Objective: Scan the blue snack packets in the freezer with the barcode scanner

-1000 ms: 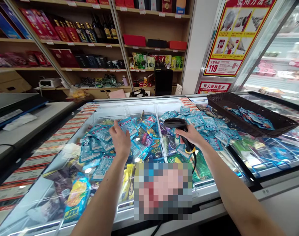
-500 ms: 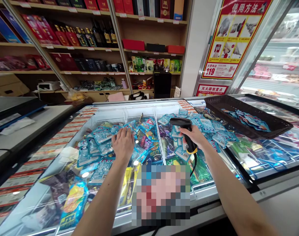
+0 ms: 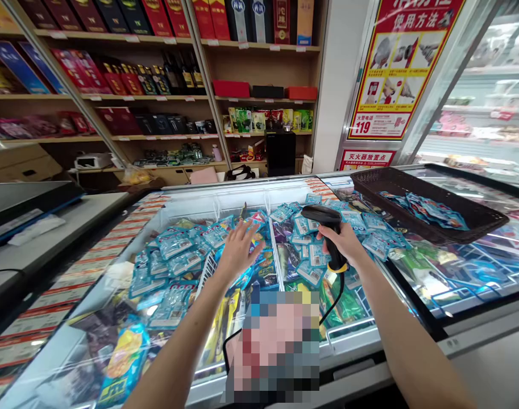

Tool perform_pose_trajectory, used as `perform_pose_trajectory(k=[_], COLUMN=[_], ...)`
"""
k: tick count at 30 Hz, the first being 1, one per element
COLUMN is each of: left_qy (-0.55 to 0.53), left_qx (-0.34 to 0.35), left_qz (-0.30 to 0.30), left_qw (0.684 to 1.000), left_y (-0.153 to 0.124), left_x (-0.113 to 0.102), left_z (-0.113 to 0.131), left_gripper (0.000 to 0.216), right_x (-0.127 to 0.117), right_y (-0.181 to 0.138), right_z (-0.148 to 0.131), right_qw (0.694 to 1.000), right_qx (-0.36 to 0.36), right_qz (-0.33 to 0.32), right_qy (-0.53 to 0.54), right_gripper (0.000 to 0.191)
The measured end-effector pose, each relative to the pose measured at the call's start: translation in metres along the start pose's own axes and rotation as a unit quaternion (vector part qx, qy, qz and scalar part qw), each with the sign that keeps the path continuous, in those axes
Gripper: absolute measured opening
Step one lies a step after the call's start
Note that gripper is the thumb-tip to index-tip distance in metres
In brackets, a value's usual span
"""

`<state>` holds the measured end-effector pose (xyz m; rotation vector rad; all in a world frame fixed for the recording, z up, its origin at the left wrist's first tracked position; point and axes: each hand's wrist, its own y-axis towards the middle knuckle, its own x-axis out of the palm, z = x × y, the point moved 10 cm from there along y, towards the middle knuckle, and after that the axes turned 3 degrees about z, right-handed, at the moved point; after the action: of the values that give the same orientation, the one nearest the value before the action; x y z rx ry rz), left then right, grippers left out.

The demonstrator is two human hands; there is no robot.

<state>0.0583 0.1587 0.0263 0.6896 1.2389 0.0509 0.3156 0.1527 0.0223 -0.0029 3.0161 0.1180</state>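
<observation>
My right hand grips a black barcode scanner with a yellow band at its base and a cord running down. Below and around the scanner lie several blue packets with printed barcodes. My left hand is open, fingers spread, over the middle of the pile; I cannot tell whether it touches a packet. To its left more blue packets are spread out in a heap. Near the front, a blurred pixelated patch hides whatever lies there.
A brown plastic basket holding some blue packets stands at the right. White wire dividers split the freezer. Shelves of boxes and bottles rise behind. A grey-topped counter is at the left.
My left hand has moved right across the packets and its fingers have spread. The scanner in my right hand has shifted slightly right. The camera view has tilted up a little.
</observation>
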Motion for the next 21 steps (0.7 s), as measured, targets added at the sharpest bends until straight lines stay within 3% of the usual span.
perform_pose_trajectory(k=[6, 12, 16, 18, 21], left_qy=[-0.103, -0.11, -0.085, -0.071, -0.061], left_qx=[0.041, 0.105, 0.186, 0.201, 0.175], left_qz=[-0.133, -0.133, -0.145, -0.171, -0.182], left_qw=[0.985, 0.979, 0.968, 0.962, 0.966], left_y=[0.047, 0.076, 0.085, 0.088, 0.094], left_x=[0.049, 0.071, 0.088, 0.101, 0.109], left_z=[0.068, 0.128, 0.167, 0.176, 0.167], left_gripper=[0.077, 0.088, 0.097, 0.097, 0.096], right_x=[-0.026, -0.051, -0.054, -0.053, -0.051], right_y=[0.002, 0.002, 0.004, 0.004, 0.003], right_z=[-0.001, -0.004, -0.008, -0.008, -0.008], right_qw=[0.999, 0.994, 0.992, 0.992, 0.993], right_qx=[0.003, -0.002, -0.027, -0.027, -0.018], right_qz=[0.044, 0.112, 0.119, 0.116, 0.108], right_qy=[0.029, -0.014, -0.029, -0.032, -0.034], right_gripper=[0.036, 0.037, 0.037, 0.037, 0.037])
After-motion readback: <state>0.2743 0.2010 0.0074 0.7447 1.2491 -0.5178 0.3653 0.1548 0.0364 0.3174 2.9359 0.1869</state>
